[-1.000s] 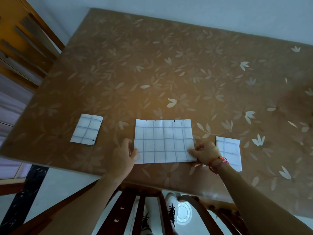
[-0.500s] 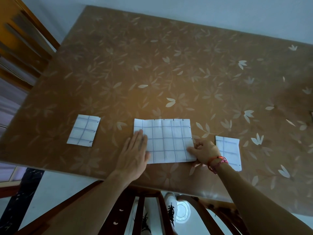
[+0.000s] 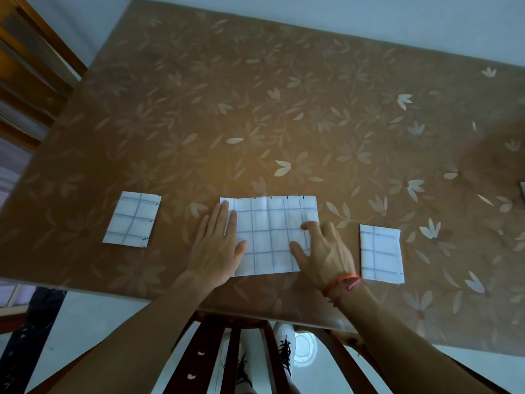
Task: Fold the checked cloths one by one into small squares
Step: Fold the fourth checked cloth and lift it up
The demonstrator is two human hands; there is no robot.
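A white cloth with blue checks (image 3: pixel 270 231) lies flat near the table's front edge, folded into a wide rectangle. My left hand (image 3: pixel 217 245) rests palm down on its left edge, fingers spread. On the cloth's right part my right hand (image 3: pixel 322 251), with a red thread at the wrist, presses flat, fingers apart. A small folded checked cloth (image 3: pixel 132 220) lies to the left. Another small folded checked cloth (image 3: pixel 380 253) lies to the right.
The table (image 3: pixel 284 109) has a brown cover with a leaf pattern. A wooden chair (image 3: pixel 25 66) stands at the far left. Below the front edge I see another chair's dark slats (image 3: pixel 235 354) and white shoes on a pale floor.
My left hand moved from gripping the cloth's lower left corner to lying flat on its left edge. My right hand released the lower right corner and now lies flat on the cloth.
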